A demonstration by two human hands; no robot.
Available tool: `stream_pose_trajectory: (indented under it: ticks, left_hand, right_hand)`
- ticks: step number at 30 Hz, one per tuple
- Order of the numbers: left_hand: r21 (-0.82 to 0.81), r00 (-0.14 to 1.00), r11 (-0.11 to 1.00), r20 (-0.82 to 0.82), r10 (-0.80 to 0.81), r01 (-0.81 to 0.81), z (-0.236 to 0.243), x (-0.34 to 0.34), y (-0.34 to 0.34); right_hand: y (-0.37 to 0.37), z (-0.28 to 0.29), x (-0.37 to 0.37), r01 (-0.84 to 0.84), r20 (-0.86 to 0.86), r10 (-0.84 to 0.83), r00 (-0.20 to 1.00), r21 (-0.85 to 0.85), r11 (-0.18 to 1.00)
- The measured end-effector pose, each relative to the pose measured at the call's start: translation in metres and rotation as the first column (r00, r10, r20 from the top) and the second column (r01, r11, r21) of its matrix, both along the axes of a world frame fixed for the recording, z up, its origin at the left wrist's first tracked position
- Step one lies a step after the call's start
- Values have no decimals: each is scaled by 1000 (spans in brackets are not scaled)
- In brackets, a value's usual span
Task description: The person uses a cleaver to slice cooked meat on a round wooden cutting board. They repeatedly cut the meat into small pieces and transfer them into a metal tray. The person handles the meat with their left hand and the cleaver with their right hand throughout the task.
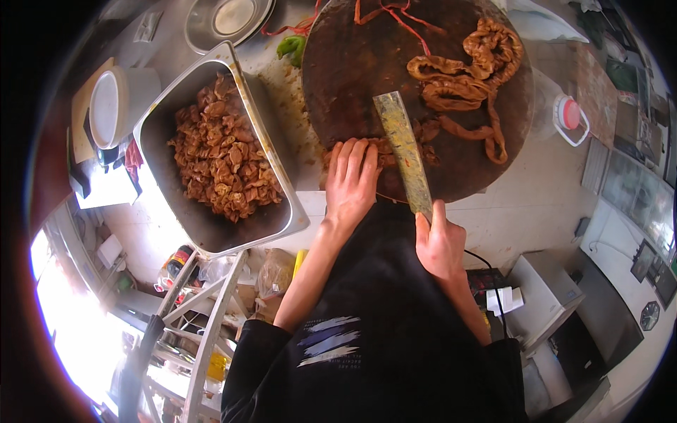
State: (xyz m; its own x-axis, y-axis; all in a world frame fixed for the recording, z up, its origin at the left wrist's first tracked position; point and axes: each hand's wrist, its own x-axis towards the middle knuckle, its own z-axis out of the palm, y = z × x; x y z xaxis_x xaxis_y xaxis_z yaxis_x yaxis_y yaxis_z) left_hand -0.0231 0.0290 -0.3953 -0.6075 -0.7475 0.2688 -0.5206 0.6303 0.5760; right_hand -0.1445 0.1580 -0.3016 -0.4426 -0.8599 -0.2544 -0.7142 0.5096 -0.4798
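Note:
On a dark round chopping block (345, 63), my left hand (349, 187) lies with its fingers curled over brown cooked intestine (388, 148), near the block's front edge. My right hand (441, 243) grips the handle of a cleaver (402, 144). Its blade, smeared greenish yellow, stands edge-down just right of my left fingers, across the strip, with cut bits on its right side. A long wrinkled coil of intestine (458, 92) lies at the block's far right, its loose end trailing nearer. What sits beneath my left palm is hidden.
Left of the block stands a deep steel pan (271, 158) heaped with cut pieces (226, 155). A round metal basin (204, 28), a green pepper-like piece (291, 48) and red string (416, 21) lie beyond. A white-lidded tub (106, 109) is far left; a red-capped jug (568, 113) stands right.

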Motion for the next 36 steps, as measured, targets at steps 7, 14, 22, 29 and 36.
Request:
stream_pose_trajectory:
  ticks: [7,14,22,29,36]
  left_hand:
    - [-35,1000,999,-14,2,-3,-4,1,0]
    - [-70,1000,998,-17,-3,1,-9,-1,-1]
    - [-97,1000,995,-24,-2,0,-11,-1,-3]
    - [-153,1000,988,2,-22,23,-11,-9,-4]
    - [-156,1000,987,-9,-27,26,-17,-8,-3]
  right_hand:
    - [-2,-3,4,-24,-17,25,1000,44,999]
    - [-6,17,5,47,14,-47,999,29,998]
    - [-13,3,7,19,29,-22,999,110,994]
    - [-21,-27,12,-56,-92,60,994,49,997]
    - [-51,-38,9,-117,-175,120,977,24,993]
